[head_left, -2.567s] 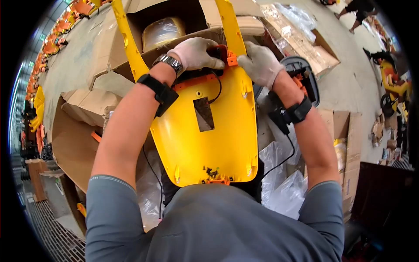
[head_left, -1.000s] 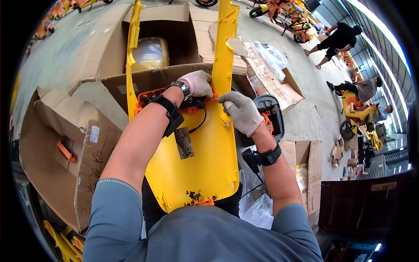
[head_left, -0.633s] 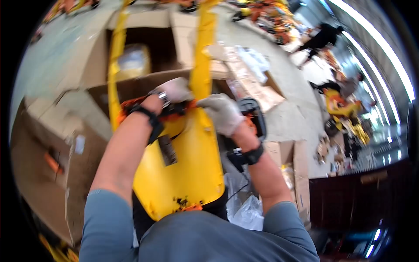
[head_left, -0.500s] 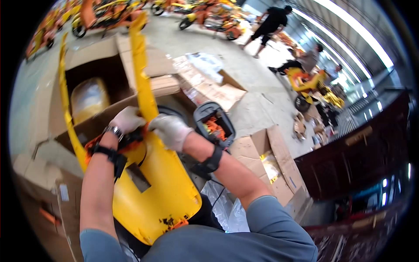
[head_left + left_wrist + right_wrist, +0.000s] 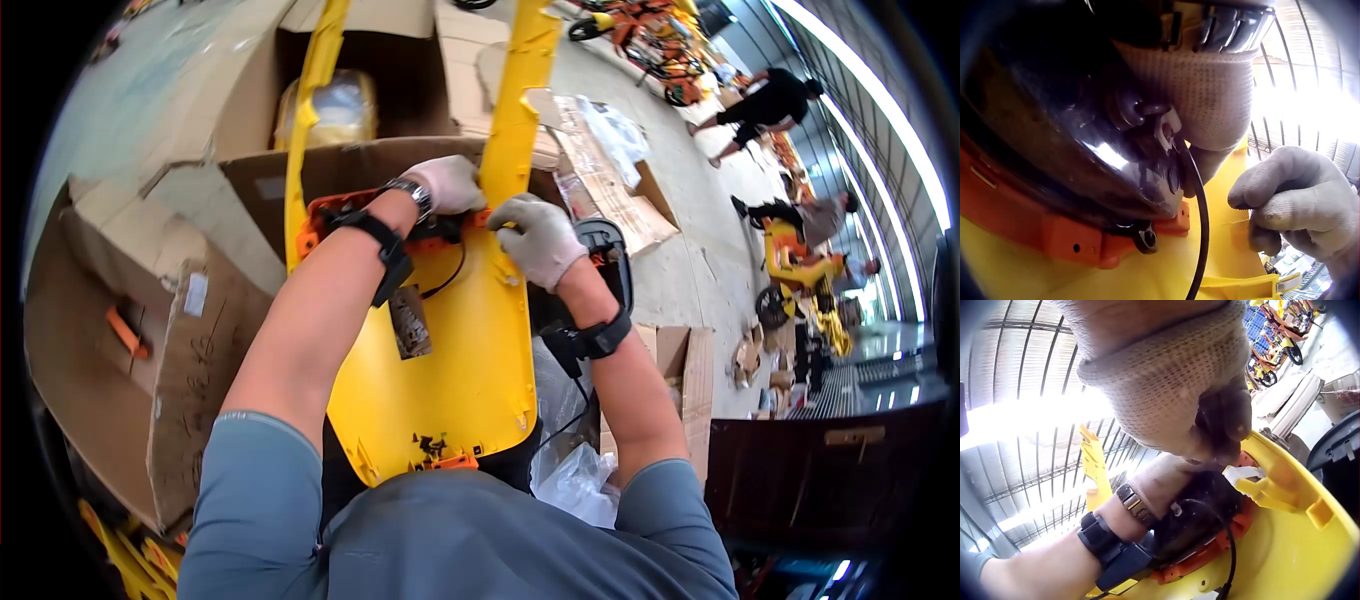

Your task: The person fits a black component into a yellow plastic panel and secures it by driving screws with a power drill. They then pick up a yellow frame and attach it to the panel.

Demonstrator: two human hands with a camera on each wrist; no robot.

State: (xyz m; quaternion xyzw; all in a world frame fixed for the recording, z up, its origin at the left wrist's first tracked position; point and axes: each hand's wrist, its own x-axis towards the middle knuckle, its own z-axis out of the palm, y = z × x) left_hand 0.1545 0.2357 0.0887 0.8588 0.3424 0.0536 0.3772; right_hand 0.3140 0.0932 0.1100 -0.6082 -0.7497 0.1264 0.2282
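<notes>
The yellow panel (image 5: 460,370) lies over the person's lap, its two long arms pointing away. Across its far part sits a glossy black housing (image 5: 1054,137) with an orange bracket (image 5: 1072,240) and a thin black cable (image 5: 1203,231). The gloved left hand (image 5: 448,186) grips the housing's right end, its fingertips mostly hidden. Beside the panel's right arm, the gloved right hand (image 5: 540,240) has curled fingers close together; in the left wrist view nothing shows between them. Small dark pieces (image 5: 430,443) lie on the panel's near end.
An opened carton (image 5: 110,270) stands at left with an orange piece inside. Beyond the panel, another carton (image 5: 400,80) holds a wrapped item. A grey-black container (image 5: 610,260) sits right of the hands. People and yellow-orange bikes are farther right.
The head view has swung and shifted, then turned back. Both hands stay near the housing's right end; the right hand's fingers look more curled than about a second ago.
</notes>
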